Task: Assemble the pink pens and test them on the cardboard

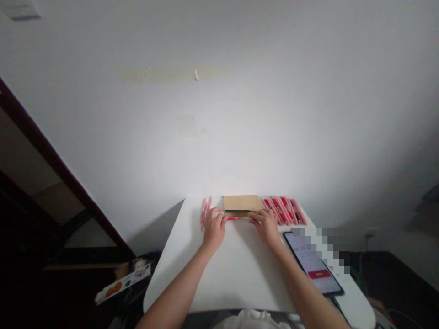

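A slim red pen (234, 218) lies crosswise between my two hands, just in front of a brown cardboard piece that looks like a folded sleeve or notebook (243, 202). The fingers of my left hand (214, 228) are closed at the pen's left end. My right hand (266, 226) is bent over the right end, its fingertips also by the cardboard's front edge; they partly hide that end. Left of the cardboard, beside my left hand, are a couple of pink pens (204, 205). A row of pink and red pens (284, 211) lies right of the cardboard.
A phone (313, 265) with a lit screen lies on the right side of the white table (236, 274), near my right forearm. The wall (240, 151) stands right behind the table. Down to the left is a printed white box or strip (125, 283).
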Demonstrator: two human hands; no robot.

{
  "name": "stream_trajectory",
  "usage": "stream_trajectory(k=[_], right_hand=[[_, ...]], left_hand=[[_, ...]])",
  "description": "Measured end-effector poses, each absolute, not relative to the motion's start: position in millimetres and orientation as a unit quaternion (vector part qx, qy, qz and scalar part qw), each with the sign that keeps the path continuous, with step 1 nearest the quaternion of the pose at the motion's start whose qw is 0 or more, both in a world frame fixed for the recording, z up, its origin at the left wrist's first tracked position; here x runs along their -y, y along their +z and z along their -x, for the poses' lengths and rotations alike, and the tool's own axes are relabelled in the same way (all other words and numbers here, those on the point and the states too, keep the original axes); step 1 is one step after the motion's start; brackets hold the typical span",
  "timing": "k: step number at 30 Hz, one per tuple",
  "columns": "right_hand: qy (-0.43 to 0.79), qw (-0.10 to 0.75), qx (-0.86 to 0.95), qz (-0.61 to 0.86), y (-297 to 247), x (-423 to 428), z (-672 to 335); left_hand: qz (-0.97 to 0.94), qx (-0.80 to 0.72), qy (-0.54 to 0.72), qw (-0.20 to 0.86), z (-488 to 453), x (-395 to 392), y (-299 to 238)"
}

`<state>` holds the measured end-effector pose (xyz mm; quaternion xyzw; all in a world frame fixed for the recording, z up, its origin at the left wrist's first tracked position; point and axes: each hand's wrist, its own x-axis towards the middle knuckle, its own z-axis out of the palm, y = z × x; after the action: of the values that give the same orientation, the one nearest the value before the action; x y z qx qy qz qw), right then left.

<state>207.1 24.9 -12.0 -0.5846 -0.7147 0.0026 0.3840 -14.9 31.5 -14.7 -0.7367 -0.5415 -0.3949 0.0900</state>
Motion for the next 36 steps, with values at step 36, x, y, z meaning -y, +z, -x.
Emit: stream_trajectory(k=[36], right_hand=[[0.01, 0.381, 0.687, 0.618, -14.9, -28.0, -213.8]], left_hand=[[0.674, 0.683, -0.28, 0.038, 17.3, -16.7, 4.5]])
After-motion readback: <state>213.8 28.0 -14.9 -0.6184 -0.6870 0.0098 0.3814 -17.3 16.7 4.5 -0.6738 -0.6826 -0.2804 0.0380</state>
